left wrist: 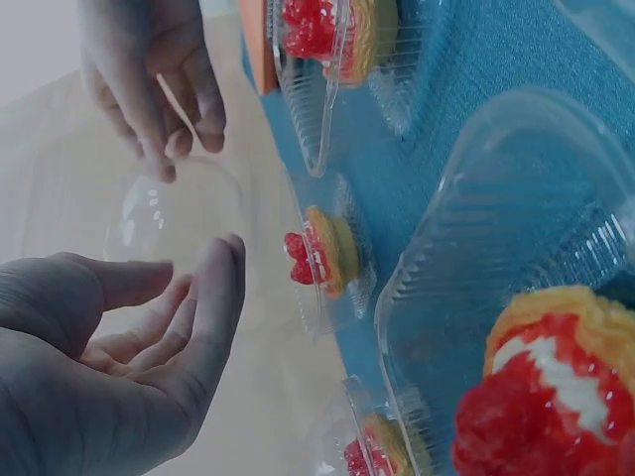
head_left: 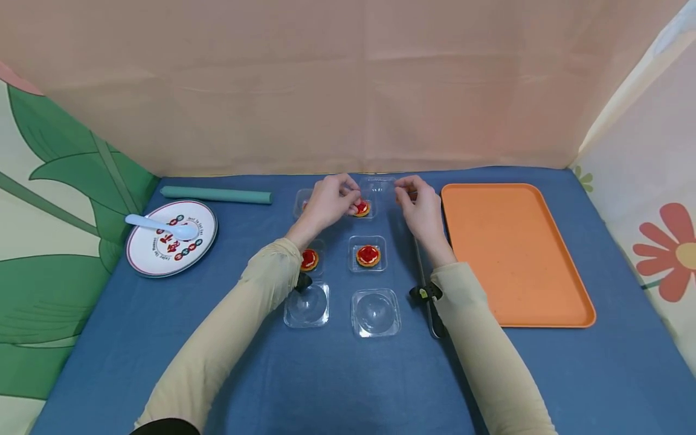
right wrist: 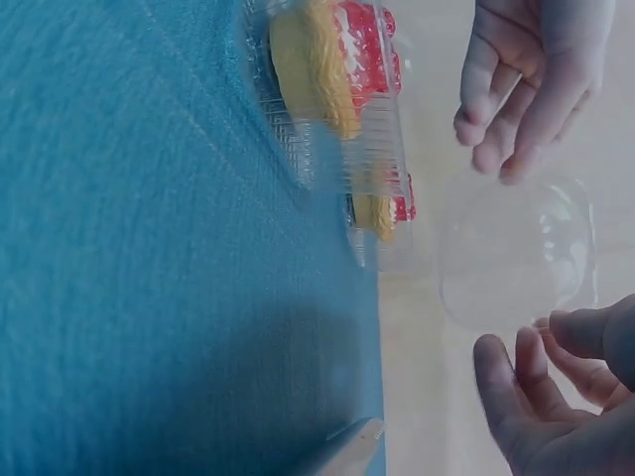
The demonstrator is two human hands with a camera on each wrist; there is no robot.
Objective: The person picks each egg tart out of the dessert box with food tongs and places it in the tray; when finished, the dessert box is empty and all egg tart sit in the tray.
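Note:
A clear domed plastic lid [left wrist: 184, 213] is held up by its edges between both hands. My left hand [head_left: 330, 202] pinches its left edge and my right hand [head_left: 421, 208] pinches the right edge. Below the lid sits a small tart [head_left: 361, 209] with red topping in a clear plastic tray, partly covered by the left hand. Nearer me, another red-topped tart [head_left: 368, 255] sits in its own open tray. To its left, a third tart [head_left: 309, 260] is partly hidden by the left sleeve. Behind the left hand, another tray [head_left: 301, 198] shows only in part.
Two clear domed plastic pieces [head_left: 375, 312] lie nearest me. At right is an orange tray [head_left: 516, 254], with a long metal utensil [head_left: 433, 320] partly under the right wrist. Left are a white plate [head_left: 187, 251], a pale blue spoon [head_left: 163, 226] and a green roll [head_left: 217, 194].

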